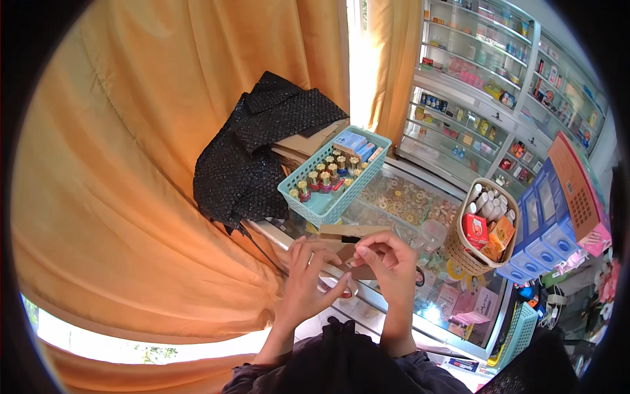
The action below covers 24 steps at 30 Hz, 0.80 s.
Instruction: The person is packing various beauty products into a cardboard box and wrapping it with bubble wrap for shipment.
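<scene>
Both hands are raised over the near edge of a glass display counter (472,335). My left hand (312,276), with a ring on one finger, is spread at a roll of adhesive tape (348,290); whether it grips the roll is unclear. Opposite it, my right hand (386,261) has thumb and forefinger pinched together, and something small and pale may be between the fingertips, too small to name. Behind and between the hands lies a brown cardboard box (352,230), partly hidden by them. Part of a dark scissors handle (419,277) shows right of my right hand.
A mint plastic basket (315,216) with nail polish bottles and small boxes stands beyond the hands. Black bubble wrap (241,162) lies at its left by orange curtains (147,197). A tan basket (455,251) of bottles and blue plastic drawers (546,221) stand right.
</scene>
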Each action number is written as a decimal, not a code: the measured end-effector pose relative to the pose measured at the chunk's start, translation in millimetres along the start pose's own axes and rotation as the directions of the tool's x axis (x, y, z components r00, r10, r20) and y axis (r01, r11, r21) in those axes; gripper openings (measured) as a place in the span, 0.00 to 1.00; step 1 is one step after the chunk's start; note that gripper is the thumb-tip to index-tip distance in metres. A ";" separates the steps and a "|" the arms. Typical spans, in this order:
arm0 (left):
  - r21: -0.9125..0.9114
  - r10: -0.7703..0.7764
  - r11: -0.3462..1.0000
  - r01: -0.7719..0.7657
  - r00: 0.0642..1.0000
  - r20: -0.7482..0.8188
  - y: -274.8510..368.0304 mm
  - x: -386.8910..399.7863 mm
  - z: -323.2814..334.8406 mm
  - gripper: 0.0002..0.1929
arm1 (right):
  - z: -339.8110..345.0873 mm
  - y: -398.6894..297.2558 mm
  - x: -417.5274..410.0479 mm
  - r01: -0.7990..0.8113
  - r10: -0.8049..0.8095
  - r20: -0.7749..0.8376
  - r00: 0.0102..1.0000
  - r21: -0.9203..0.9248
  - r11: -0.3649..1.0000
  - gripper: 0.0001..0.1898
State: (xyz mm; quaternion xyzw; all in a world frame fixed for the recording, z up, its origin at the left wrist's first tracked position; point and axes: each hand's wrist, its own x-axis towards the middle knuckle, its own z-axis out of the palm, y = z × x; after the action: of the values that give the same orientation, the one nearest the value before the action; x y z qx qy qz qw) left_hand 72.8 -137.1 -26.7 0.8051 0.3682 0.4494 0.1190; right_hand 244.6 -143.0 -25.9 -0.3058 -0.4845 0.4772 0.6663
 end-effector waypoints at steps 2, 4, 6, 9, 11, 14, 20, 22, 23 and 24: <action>0.041 0.003 0.999 -0.005 0.999 0.046 1.3 1.6 0.9 0.21 | 3.0 1.5 7.3 -0.028 0.027 -0.045 0.999 -0.015 0.999 0.05; -0.200 -0.207 0.956 0.213 0.977 0.052 6.4 6.6 6.9 0.21 | 3.8 0.2 10.6 -0.053 0.050 -0.063 0.997 -0.051 0.997 0.05; -0.149 -0.194 0.967 0.207 0.976 0.098 3.0 11.3 6.0 0.20 | 5.2 0.7 13.7 -0.077 0.070 -0.082 0.994 -0.086 0.993 0.04; -0.051 -0.128 0.990 0.134 0.986 0.109 -2.2 13.0 5.2 0.17 | 6.7 -1.0 15.5 -0.134 0.107 -0.122 0.987 -0.239 0.962 0.04; -0.043 -0.111 0.993 0.111 0.994 0.012 -4.1 10.6 13.9 0.13 | 3.5 3.6 18.7 -0.011 -0.041 -0.131 0.991 -0.369 0.929 0.04; -0.038 -0.161 0.986 0.160 0.987 -0.024 2.1 5.5 11.2 0.10 | 7.3 -7.1 20.3 0.095 -0.195 -0.104 0.975 -0.601 0.794 0.04; -0.022 -0.237 0.971 0.236 0.963 -0.130 18.5 3.1 14.8 0.07 | 3.4 -16.7 28.3 0.452 -0.500 0.241 0.832 -0.817 0.357 0.05; -0.037 -0.259 0.966 0.257 0.962 -0.088 23.9 5.4 13.5 0.07 | -3.3 -10.6 31.5 0.435 -0.427 0.254 0.868 -0.804 0.405 0.05; 0.021 -0.210 0.976 0.216 0.965 -0.155 28.4 5.9 11.4 0.06 | -5.3 -7.5 32.9 0.411 -0.355 0.263 0.897 -0.790 0.455 0.05; 0.080 -0.156 0.981 0.176 0.964 -0.216 30.6 5.4 8.9 0.05 | -5.4 -5.5 33.6 0.414 -0.355 0.266 0.896 -0.788 0.455 0.05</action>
State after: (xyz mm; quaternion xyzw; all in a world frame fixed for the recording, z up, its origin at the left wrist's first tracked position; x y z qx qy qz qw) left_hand 96.6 -153.5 -12.3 0.7247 0.4667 0.5010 0.0771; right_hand 254.0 -113.4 -11.1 -0.4498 -0.7275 0.0380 0.5166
